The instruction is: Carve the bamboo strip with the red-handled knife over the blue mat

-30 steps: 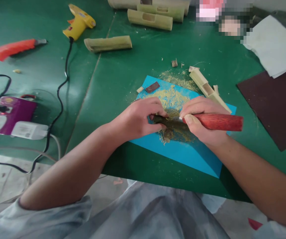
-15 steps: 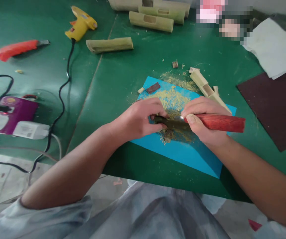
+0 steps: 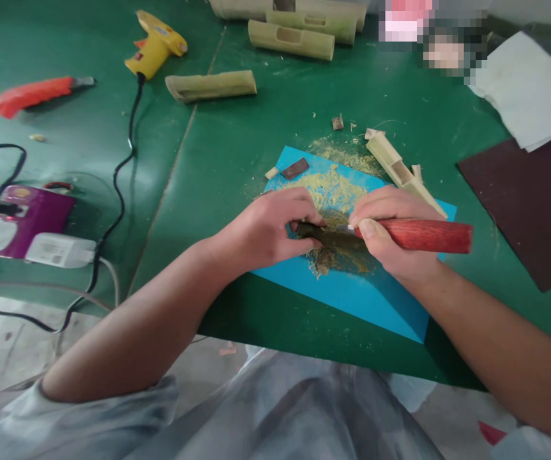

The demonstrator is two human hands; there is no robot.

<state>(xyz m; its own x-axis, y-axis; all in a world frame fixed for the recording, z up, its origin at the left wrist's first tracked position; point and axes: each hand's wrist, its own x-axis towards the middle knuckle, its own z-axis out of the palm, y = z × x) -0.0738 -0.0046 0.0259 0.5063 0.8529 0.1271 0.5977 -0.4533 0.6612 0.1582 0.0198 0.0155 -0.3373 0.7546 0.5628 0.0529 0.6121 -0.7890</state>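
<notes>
My left hand (image 3: 275, 223) is closed, thumb and fingers pinching the left end of a dark olive-brown bamboo piece (image 3: 337, 239) above the blue sheet (image 3: 352, 303). My right hand (image 3: 394, 227) is wrapped around a carving tool with a red wooden handle (image 3: 433, 236). A short bit of its metal shaft shows at the fingers, against the bamboo piece; whether the tip cuts into it I cannot tell. Pale shavings and dust (image 3: 335, 186) lie on the sheet around both hands. A small dark brown chip (image 3: 295, 168) rests near its upper left corner.
A cut bamboo strip (image 3: 402, 172) lies beyond my right hand. Several bamboo tubes (image 3: 292, 41) are at the back. Left stand a yellow glue gun (image 3: 155, 48), a red-handled knife (image 3: 40, 94) and a purple power box (image 3: 23, 220) with cords. Right are brown sandpaper (image 3: 524, 204) and white paper (image 3: 527, 89).
</notes>
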